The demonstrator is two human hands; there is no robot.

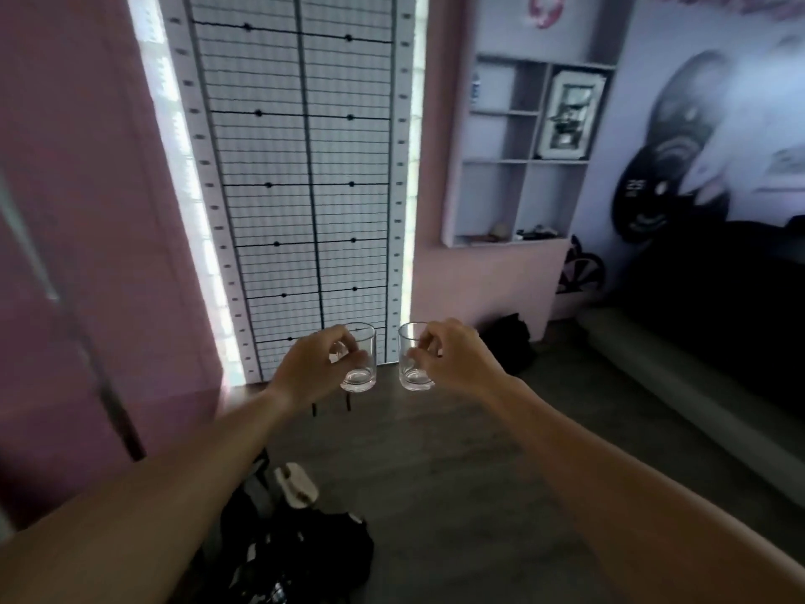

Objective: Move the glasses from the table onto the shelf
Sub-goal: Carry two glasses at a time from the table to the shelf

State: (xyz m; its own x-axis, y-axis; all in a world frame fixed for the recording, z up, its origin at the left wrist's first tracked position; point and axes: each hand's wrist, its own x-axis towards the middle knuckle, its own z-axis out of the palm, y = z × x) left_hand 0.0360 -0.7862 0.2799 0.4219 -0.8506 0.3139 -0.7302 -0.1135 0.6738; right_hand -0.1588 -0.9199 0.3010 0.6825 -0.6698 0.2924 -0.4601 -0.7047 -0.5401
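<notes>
My left hand (316,364) is shut on a clear, empty glass tumbler (362,368), fingers pinching its side near the rim. My right hand (453,357) grips a second clear tumbler (411,368) the same way. Both glasses are upright, held side by side in the air over the floor, a small gap between them. A white wall shelf (520,161) with several cubbies hangs up and to the right, well beyond the hands. No table is in view.
The shelf holds a framed picture (568,115) and small items on its bottom ledge. A tall grid-patterned window blind (300,167) is straight ahead. A dark bag (300,547) lies on the floor near my feet, another dark bag (509,342) by the wall. A dark sofa (718,324) runs along the right.
</notes>
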